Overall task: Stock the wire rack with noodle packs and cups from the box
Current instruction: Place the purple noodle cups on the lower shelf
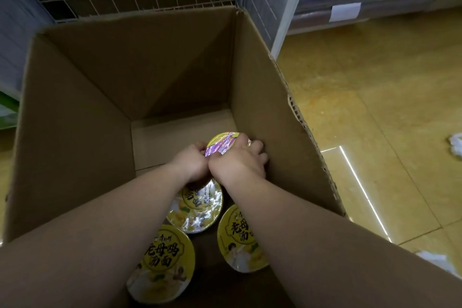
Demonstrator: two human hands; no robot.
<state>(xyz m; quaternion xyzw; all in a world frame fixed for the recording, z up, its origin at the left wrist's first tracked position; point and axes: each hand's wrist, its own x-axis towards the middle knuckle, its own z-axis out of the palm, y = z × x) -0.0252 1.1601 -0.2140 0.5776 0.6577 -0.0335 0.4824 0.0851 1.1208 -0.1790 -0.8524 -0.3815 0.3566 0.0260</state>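
Both hands inside cardboard box (75,132): left hand (191,161) and right hand (238,161) gripping yellow-purple noodle cup (222,144). Yellow cup (162,255) lid reads "老母鸡汤面".

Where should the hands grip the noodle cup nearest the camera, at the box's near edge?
Grip the nearest noodle cup by its round rim, coming straight down from above. It stands lid-up, deep in the cardboard box, with neighbouring cups beside it, so probably only the top edge is easy to reach.

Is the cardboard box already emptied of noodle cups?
No, three yellow-lidded cups still sit on the box floor, and both hands grip a fourth cup.
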